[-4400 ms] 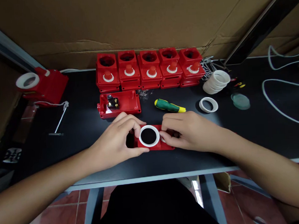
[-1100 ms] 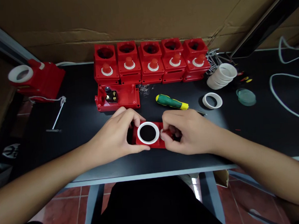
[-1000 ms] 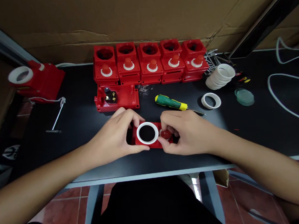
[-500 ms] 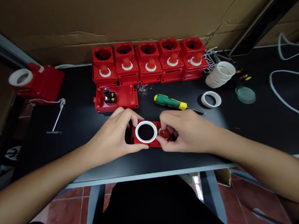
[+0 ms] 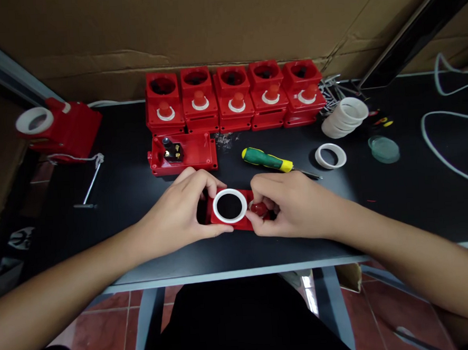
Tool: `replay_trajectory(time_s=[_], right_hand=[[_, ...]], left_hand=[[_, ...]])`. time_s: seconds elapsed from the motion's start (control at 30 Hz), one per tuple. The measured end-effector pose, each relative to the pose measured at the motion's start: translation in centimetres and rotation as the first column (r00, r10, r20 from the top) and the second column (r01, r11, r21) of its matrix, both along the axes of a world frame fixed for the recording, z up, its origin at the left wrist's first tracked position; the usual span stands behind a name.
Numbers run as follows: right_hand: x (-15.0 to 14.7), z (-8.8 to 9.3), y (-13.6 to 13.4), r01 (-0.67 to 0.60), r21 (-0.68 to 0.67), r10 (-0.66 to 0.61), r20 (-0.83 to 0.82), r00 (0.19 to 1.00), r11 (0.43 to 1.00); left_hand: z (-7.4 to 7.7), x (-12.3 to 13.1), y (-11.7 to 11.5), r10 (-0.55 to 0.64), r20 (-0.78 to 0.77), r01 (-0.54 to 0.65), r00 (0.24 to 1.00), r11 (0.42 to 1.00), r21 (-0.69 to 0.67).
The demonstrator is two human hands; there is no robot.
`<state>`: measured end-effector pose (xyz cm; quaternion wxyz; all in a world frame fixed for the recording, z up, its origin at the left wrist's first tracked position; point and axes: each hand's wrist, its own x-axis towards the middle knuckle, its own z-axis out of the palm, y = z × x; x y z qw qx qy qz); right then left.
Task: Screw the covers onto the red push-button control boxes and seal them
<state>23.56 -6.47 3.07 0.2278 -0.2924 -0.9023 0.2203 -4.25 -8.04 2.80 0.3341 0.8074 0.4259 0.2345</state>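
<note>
A small red housing cover (image 5: 243, 225) lies flat near the front of the dark table, with a white ring (image 5: 231, 220) set around its round opening. My left hand (image 5: 184, 207) grips the cover's left end, thumb on the near edge and fingers on the far edge. At the right end, the thumb and fingers of my right hand (image 5: 287, 203) close around a red knob (image 5: 259, 209), partly hidden by the fingers. Just beyond my left hand sits an open red box (image 5: 196, 152) with a black switch block (image 5: 173, 153) inside.
Several red units (image 5: 235, 101) with orange-red buttons line the back. A green-yellow screwdriver (image 5: 267, 158), a loose white ring (image 5: 331, 156), stacked white rings (image 5: 343, 118) and clear discs (image 5: 383, 149) lie right. Screws (image 5: 334, 89) are heaped behind. Far left stands another red unit (image 5: 72, 129) with a small metal hammer (image 5: 92, 183).
</note>
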Motion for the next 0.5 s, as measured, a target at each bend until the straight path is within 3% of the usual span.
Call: replay_trajectory(time_s=[0.13, 0.37, 0.5], right_hand=[[0.04, -0.12, 0.55, 0.005, 0.054, -0.007, 0.035, 0.999, 0.999], [0.12, 0.55, 0.11, -0.014, -0.079, 0.016, 0.028, 0.999, 0.997], [-0.15, 0.05, 0.19, 0.027, -0.01, -0.026, 0.037, 0.999, 1.0]], left_hand=[[0.03, 0.01, -0.07, -0.013, -0.006, 0.013, 1.0, 1.0, 0.002], [0.1, 0.13, -0.07, -0.002, -0.015, 0.001, 1.0, 0.999, -0.034], [0.16, 0.18, -0.17, 0.01, -0.018, -0.01, 1.0, 1.0, -0.027]])
